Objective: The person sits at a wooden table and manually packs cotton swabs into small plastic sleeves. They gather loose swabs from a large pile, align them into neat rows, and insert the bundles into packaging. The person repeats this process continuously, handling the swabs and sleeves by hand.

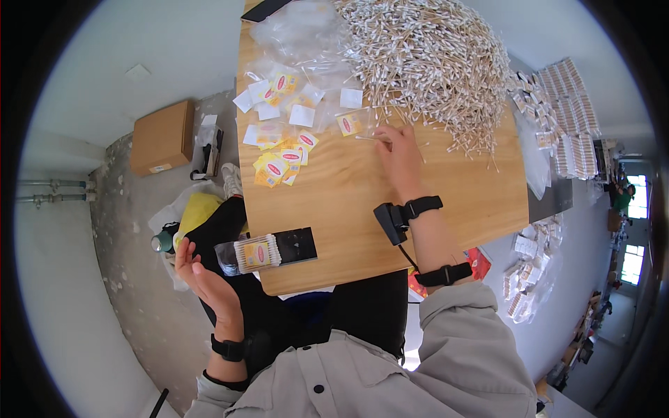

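My right hand [398,150] is over the wooden table, thumb and fingertips pinched together around a cotton swab [366,137] that points left. Just beside the fingertips lies a small clear bag with a yellow label card [348,124]. Beyond the hand rises a large heap of loose cotton swabs [432,63]. My left hand [209,282] is off the table's near left corner, fingers spread and holding nothing. Close to it, a clear bag packed with cotton swabs and a yellow card [256,253] rests on a black flat piece [298,244] at the table edge.
Yellow and white cards [279,164] lie scattered on the table's left side, with clear plastic bags [303,38] behind. A cardboard box [162,138] stands on the floor at left. Stacked swab packs [568,104] and bagged packs [533,268] are at right.
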Demonstrator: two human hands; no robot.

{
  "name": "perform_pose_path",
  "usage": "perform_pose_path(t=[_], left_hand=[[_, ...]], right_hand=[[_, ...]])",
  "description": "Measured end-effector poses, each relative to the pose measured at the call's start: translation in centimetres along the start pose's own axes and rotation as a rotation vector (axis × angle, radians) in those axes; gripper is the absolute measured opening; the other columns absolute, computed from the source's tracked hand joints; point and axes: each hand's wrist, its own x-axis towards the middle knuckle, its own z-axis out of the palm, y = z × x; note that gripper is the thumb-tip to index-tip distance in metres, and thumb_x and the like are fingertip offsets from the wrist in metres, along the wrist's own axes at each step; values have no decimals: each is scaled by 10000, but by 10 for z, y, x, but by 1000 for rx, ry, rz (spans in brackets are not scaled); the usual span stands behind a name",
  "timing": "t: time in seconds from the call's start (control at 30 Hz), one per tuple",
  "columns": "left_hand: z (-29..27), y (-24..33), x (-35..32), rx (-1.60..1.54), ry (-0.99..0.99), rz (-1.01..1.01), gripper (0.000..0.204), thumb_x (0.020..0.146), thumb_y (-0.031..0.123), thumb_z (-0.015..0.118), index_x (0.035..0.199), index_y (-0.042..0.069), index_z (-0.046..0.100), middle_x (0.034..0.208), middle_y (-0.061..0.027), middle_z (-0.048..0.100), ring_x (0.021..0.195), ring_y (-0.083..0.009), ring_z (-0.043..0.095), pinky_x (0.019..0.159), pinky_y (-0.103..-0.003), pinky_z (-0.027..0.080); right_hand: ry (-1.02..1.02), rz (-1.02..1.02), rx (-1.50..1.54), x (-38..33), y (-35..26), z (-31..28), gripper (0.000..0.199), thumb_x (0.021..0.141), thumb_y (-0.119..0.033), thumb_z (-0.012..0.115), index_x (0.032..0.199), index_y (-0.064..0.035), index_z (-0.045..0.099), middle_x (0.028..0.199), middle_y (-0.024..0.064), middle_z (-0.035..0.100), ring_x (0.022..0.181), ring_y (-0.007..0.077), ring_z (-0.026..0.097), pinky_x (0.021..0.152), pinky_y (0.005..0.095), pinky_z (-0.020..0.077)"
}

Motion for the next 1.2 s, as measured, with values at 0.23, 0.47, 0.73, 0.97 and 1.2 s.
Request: perform_pose_path(t=[0.23, 0.47, 0.73, 0.97, 1.2], left_hand=[[52, 51, -47, -10, -417, 305, 541, 896, 329, 631, 1285, -10, 469, 1357, -177, 459, 1211, -281, 457, 1048, -392, 329], [157, 77, -55, 226, -933, 552, 708, 805, 103, 720, 1426, 3, 397, 1494, -218, 362, 1357, -397, 366, 1108, -493, 308], [255, 32, -12, 736, -761, 754, 826, 879, 461, 630, 1493, -3, 331, 1563, -128, 335, 1481, -258, 242, 1203, -526, 138], [233, 36, 8, 970, -824, 737, 823, 851, 505, 644, 1452, -8, 412, 1570, -122, 323, 1491, -250, 217, 1205, -539, 111], [222, 41, -24, 715, -766, 706, 713, 801, 240, 725, 1414, 1, 448, 1550, -186, 316, 1453, -332, 270, 1183, -507, 204]], right_hand=[[50, -104, -196, 26, 12, -22, 280, 821, -45, 631, 1067, -176, 662, 1048, 85, 539, 839, 312, 621, 734, 423, 516], [34, -175, -167, 37, 35, -10, 335, 810, -41, 620, 1106, -191, 664, 1061, 80, 551, 870, 305, 629, 728, 426, 533], [10, -142, -113, 13, 9, -12, 290, 827, -41, 614, 1073, -181, 679, 1035, 78, 574, 885, 293, 634, 707, 418, 536], [-21, -145, -141, 15, 14, -14, 180, 819, -64, 636, 987, -120, 668, 999, 68, 587, 906, 282, 626, 705, 422, 530], [-69, -217, -128, -18, 1, -21, 148, 812, -57, 637, 948, -106, 666, 923, 56, 593, 916, 276, 611, 728, 408, 525]])
